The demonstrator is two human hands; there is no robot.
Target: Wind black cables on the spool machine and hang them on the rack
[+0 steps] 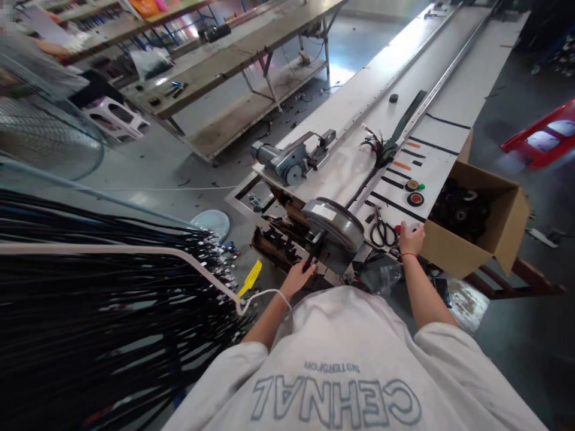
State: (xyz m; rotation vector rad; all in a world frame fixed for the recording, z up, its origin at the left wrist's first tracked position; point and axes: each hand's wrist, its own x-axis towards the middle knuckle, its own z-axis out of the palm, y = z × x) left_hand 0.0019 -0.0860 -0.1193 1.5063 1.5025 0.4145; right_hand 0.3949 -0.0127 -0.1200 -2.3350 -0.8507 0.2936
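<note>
My left hand [300,279] is closed at the near end of the machine, its fingers around a dark strip [311,256] that runs up beside a large round reel [335,220]. My right hand [411,240] rests at the right edge of the white tabletop [399,208], fingers bent and apart, with nothing visible in them. Just left of it lie black-handled scissors [383,232] and a small red object [398,229]. Two tape rolls, one black and red [415,199] and one tan [411,185], sit farther up, near black and orange strips [401,165].
A cardboard box [483,230] of dark rolls adjoins the table on the right. A grey motor unit [291,164] stands at the table's left edge. Many black cables [135,323] hang from a rail on the left. Beyond are a workbench [233,57] and a red barrier-like frame [539,129].
</note>
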